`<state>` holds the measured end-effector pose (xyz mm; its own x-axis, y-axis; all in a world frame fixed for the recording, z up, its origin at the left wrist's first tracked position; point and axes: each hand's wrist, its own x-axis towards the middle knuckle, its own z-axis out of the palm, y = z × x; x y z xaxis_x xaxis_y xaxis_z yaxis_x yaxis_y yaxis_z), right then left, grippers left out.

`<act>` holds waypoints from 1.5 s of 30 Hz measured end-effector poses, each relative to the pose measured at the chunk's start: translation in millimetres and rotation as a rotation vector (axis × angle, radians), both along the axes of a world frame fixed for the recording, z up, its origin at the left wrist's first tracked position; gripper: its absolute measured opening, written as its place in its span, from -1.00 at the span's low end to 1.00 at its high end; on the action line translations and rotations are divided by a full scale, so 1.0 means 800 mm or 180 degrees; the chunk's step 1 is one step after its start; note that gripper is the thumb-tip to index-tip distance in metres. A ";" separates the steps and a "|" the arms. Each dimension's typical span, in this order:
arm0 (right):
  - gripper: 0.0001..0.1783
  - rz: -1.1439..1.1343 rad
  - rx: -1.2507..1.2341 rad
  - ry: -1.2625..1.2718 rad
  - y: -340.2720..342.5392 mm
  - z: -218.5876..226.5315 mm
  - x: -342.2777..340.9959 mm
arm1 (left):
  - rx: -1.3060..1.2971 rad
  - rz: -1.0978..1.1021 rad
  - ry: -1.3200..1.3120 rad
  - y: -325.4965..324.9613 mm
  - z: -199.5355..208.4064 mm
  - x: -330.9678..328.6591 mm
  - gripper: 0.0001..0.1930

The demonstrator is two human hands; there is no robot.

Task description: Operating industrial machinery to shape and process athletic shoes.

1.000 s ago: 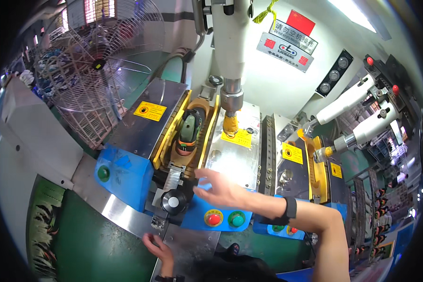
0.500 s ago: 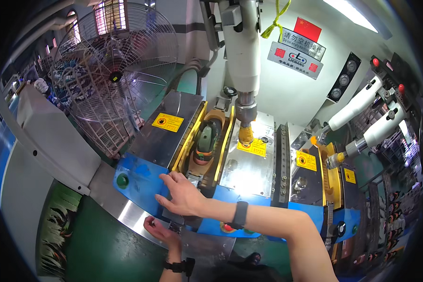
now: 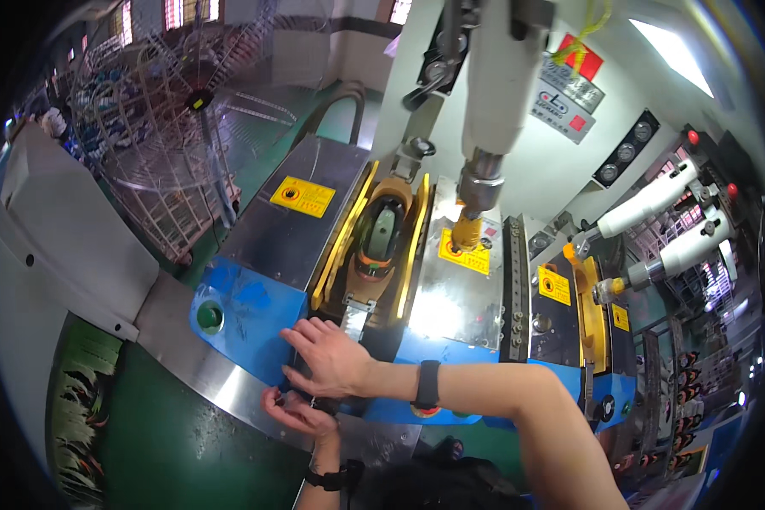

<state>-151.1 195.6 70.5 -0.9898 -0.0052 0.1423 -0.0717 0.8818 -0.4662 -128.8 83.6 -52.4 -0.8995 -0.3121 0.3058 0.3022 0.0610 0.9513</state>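
In the large pressing machine (image 3: 450,308), the shoe (image 3: 382,238) sits between yellow side pads (image 3: 418,246); the step in hand seems to be handwork at the near edge, and moving on would call for parting the hands. The right forearm reaches leftward, its hand (image 3: 336,361) palm-down, fingers loosely spread, nothing visibly held. Just below it, the left hand (image 3: 306,418) curls its fingers; whether they grip anything cannot be told.

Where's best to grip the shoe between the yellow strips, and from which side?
Probably its green top part, from above: the shoe lies lengthwise, yellow strips flank both long sides, and its top shows uncovered.
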 end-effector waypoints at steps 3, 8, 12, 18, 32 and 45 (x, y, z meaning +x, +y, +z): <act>-0.37 -0.0111 -0.0114 0.0481 0.004 0.021 0.020 | -0.0144 -0.0165 -0.0001 -0.016 0.007 0.005 -0.67; -0.26 -0.0151 0.0023 0.0600 0.016 0.047 0.161 | -0.0549 -0.0521 -0.0263 -0.080 -0.002 0.057 -0.75; -0.20 -0.1192 0.0496 0.1086 0.034 0.033 0.304 | -0.0826 -0.0681 -0.0494 -0.124 -0.025 0.134 -0.87; -0.26 -0.1068 0.0041 0.0267 0.037 -0.013 0.365 | -0.2395 -0.2674 -0.1680 -0.130 -0.023 0.238 -0.80; -0.59 0.1634 -0.2635 -0.1414 -0.117 -0.033 0.441 | -0.3367 -0.1915 -0.2832 -0.322 -0.020 0.492 -0.61; -0.51 0.0559 -0.2626 -0.2264 -0.309 -0.135 0.291 | -0.1963 0.0863 -0.1355 -0.561 -0.100 0.228 -0.57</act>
<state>81.3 -51.8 -37.5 -0.8420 -0.3192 -0.4350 0.3527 0.2846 -0.8914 53.9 -365.1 -132.1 -0.8948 -0.4233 0.1419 -0.1804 0.6335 0.7524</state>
